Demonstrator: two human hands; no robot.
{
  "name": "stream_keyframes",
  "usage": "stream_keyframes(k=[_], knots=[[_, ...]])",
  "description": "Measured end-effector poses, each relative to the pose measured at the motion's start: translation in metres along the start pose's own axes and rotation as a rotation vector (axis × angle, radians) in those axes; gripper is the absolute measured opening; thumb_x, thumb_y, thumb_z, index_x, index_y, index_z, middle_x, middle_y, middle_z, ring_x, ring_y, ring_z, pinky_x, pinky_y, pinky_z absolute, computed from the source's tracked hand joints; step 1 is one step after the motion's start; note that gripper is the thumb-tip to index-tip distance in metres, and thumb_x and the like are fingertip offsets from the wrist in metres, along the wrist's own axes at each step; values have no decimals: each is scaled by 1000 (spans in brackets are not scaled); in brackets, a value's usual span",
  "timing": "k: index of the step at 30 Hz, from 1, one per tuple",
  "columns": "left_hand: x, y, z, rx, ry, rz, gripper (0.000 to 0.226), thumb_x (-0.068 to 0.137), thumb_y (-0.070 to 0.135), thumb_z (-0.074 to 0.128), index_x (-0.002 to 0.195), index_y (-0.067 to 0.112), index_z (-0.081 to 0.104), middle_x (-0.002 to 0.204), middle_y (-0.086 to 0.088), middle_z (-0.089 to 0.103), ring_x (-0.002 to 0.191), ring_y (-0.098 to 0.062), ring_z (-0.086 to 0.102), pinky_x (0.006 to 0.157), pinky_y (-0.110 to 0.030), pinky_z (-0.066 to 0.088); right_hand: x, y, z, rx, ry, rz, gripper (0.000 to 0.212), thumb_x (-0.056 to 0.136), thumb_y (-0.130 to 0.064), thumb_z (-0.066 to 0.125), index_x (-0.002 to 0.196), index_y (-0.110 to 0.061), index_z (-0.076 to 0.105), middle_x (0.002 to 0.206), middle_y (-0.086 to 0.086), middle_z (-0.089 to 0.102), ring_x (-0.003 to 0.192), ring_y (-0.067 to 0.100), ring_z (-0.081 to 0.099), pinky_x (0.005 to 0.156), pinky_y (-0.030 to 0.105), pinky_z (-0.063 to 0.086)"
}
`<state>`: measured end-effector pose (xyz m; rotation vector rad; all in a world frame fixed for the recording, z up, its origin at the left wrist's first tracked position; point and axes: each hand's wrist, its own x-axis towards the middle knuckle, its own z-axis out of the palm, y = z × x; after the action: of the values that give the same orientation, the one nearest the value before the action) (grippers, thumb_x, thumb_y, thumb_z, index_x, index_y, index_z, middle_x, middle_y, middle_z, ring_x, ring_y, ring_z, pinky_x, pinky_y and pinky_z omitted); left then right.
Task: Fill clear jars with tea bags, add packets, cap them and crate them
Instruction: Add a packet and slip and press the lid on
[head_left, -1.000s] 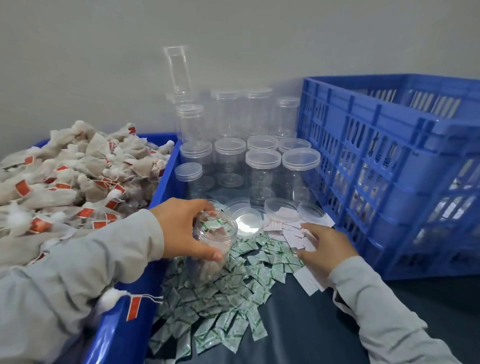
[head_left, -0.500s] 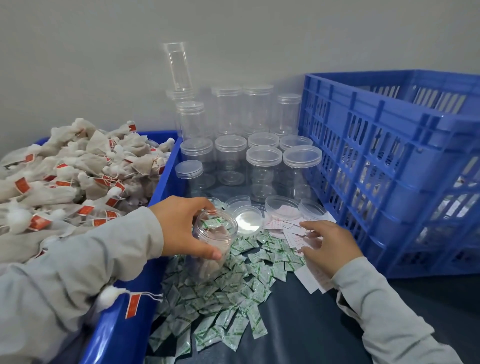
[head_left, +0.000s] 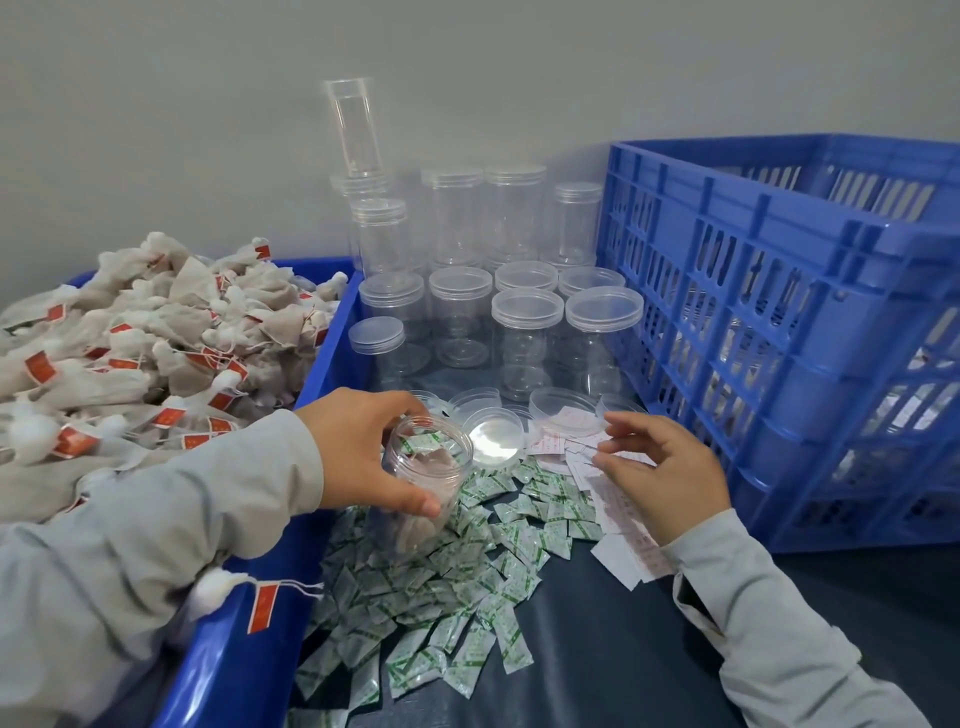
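Head view: the left hand (head_left: 363, 447) grips an open clear plastic jar (head_left: 423, 480) holding a few tea bags, standing on green-printed white packets (head_left: 467, 587). The right hand (head_left: 660, 470), just right of the jar, has lifted from half a second ago; its curled fingers now pinch at white paper slips (head_left: 587, 449), so a slip probably goes in next. Loose clear lids (head_left: 493, 434) lie just behind the jar, capped empty jars (head_left: 524, 332) beyond, the blue slatted crate (head_left: 779, 322) further right.
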<state>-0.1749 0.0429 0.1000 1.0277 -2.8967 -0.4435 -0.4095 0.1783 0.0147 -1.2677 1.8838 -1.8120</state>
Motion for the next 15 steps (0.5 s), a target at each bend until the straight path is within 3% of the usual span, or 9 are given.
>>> stream_keyframes(k=[4, 7, 10, 12, 15], knots=[[1, 1, 0, 4, 4, 1, 109, 29, 83, 51, 124, 32, 45, 111, 13, 61, 94, -5, 56, 83, -16, 41, 4, 3, -7, -93, 33, 1, 24, 83, -5, 68, 89, -28, 64, 92, -6, 63, 77, -11, 60, 70, 4, 46], [-1, 2, -1, 5, 3, 6, 108, 29, 83, 51, 124, 31, 46, 111, 13, 61, 97, -6, 58, 85, -17, 43, 9, 13, -12, -374, -56, 116, 18, 87, -8, 64, 101, -18, 69, 98, -4, 62, 78, -5, 55, 78, 17, 44], [-1, 2, -1, 3, 0, 9, 107, 29, 82, 52, 123, 32, 46, 110, 13, 61, 97, -6, 58, 85, -17, 42, 10, 18, -16, -525, -168, 196, 24, 83, -13, 68, 107, -16, 69, 106, 0, 62, 82, 1, 54, 84, 22, 40], [-1, 1, -1, 3, 1, 4, 107, 29, 83, 51, 123, 32, 45, 110, 14, 60, 97, -6, 57, 84, -17, 42, 8, 17, -15, -592, -274, 200, 36, 77, -22, 75, 112, -17, 67, 112, 1, 58, 98, 12, 55, 95, 27, 41], [-1, 1, 0, 3, 3, 4, 106, 29, 83, 52, 123, 33, 46, 107, 16, 58, 95, -5, 55, 83, -16, 41, 7, 16, -11, -755, -383, 202, 58, 72, -39, 77, 125, -23, 59, 120, 0, 49, 119, 18, 42, 102, 25, 31]])
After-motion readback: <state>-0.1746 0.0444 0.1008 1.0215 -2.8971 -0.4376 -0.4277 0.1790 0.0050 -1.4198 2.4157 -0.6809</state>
